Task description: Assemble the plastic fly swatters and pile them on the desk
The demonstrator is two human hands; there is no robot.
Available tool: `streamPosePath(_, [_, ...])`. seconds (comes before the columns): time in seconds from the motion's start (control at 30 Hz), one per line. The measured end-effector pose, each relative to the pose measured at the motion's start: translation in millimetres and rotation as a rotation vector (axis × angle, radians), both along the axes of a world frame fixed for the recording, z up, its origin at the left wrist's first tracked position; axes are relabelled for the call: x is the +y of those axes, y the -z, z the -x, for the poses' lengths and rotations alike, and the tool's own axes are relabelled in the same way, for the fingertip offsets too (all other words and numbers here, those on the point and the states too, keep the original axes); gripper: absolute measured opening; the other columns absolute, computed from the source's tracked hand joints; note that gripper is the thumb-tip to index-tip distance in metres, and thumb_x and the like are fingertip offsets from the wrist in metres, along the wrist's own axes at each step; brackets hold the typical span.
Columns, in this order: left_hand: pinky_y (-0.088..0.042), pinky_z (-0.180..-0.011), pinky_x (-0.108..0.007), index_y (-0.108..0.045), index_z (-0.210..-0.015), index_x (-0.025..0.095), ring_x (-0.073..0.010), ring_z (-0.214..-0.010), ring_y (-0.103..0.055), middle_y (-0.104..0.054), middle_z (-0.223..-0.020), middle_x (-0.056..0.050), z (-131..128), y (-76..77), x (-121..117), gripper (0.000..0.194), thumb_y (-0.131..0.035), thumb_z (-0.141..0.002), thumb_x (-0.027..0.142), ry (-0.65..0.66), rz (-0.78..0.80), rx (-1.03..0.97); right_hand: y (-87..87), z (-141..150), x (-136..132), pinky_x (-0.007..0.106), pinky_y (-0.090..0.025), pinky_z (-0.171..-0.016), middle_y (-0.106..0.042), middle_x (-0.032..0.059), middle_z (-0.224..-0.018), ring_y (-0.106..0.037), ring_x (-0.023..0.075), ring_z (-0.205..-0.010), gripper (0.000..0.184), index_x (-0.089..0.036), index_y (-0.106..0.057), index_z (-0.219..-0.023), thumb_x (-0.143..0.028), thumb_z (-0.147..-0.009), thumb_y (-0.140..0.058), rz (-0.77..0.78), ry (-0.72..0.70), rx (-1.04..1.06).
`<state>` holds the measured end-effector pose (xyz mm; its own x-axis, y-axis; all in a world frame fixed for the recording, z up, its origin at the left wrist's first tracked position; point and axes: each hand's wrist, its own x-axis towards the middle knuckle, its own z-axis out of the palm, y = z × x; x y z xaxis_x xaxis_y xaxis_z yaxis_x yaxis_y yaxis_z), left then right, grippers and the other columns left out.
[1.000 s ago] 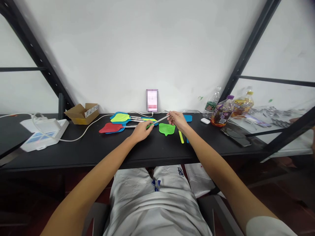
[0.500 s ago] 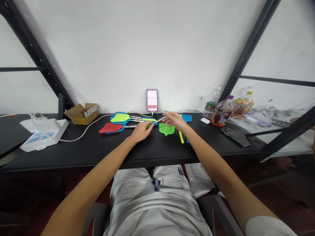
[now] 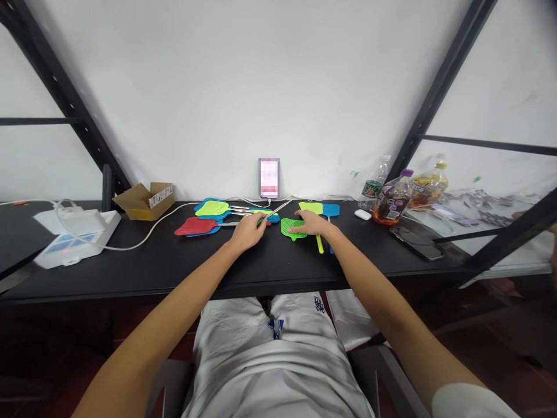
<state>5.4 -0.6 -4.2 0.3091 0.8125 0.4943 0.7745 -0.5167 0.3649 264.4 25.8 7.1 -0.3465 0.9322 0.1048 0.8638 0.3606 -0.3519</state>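
Observation:
My left hand (image 3: 249,230) is closed round the green handle of a metal rod (image 3: 278,208), which slants up and to the right. My right hand (image 3: 310,224) has its thumb and fingers spread over a loose green fly swatter head (image 3: 292,228) lying on the table; whether it touches the head I cannot tell. Beyond that hand lie a yellow-green swatter (image 3: 310,207) and a blue swatter (image 3: 331,210), handles toward me. Left of my left hand is a pile of swatters, with a red one (image 3: 194,226) and another yellow-green one (image 3: 212,208) on top.
A phone (image 3: 268,177) stands against the wall. An open cardboard box (image 3: 145,203) and a white device (image 3: 73,238) with a cable are on the left. Several bottles, one purple-capped (image 3: 394,200), a white case (image 3: 362,215) and a dark phone (image 3: 416,242) are on the right of the black table (image 3: 261,267).
My right hand has left the rod's far end and come down to the green swatter head, its fingers spread. My left hand still holds the rod by its green handle.

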Motion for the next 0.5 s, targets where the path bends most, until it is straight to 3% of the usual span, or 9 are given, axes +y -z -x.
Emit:
streamPosePath(0.1, [-0.043, -0.075, -0.031, -0.070, -0.107, 0.021, -0.0238, -0.090, -0.065, -0.074, -0.098, -0.007, 0.4, -0.3, 0.7, 0.032, -0.043, -0.096, 0.035, 0.011, -0.008, -0.001, -1.8, 0.4, -1.0, 0.044, -0.045, -0.102, -0.055, 0.0215, -0.139, -0.054, 0.0362, -0.127, 0.092, -0.011, -0.050, -0.141, -0.065, -0.070, -0.074, -0.007, 0.003, -0.037])
streamPosePath(0.27, [-0.043, -0.071, -0.030, -0.071, -0.097, 0.022, -0.0222, -0.082, -0.064, -0.072, -0.085, -0.005, 1.8, -0.5, 1.3, 0.032, -0.044, -0.096, 0.040, 0.016, 0.024, 0.021, -4.7, 0.2, -0.4, 0.042, -0.050, -0.094, -0.063, 0.0207, -0.127, -0.060, 0.0355, -0.117, 0.093, -0.011, -0.052, -0.137, -0.062, -0.065, -0.080, -0.028, 0.029, -0.018])
streamPosePath(0.5, [-0.039, -0.065, -0.029, -0.069, -0.095, 0.022, -0.0215, -0.079, -0.062, -0.070, -0.083, -0.005, 2.6, -0.7, 0.3, 0.031, -0.044, -0.095, 0.041, -0.016, 0.067, 0.015, -10.4, 3.7, -2.7, 0.040, -0.051, -0.087, -0.066, 0.0193, -0.121, -0.063, 0.0359, -0.111, 0.098, -0.012, -0.060, -0.128, -0.072, -0.053, -0.081, 0.015, 0.063, -0.058])
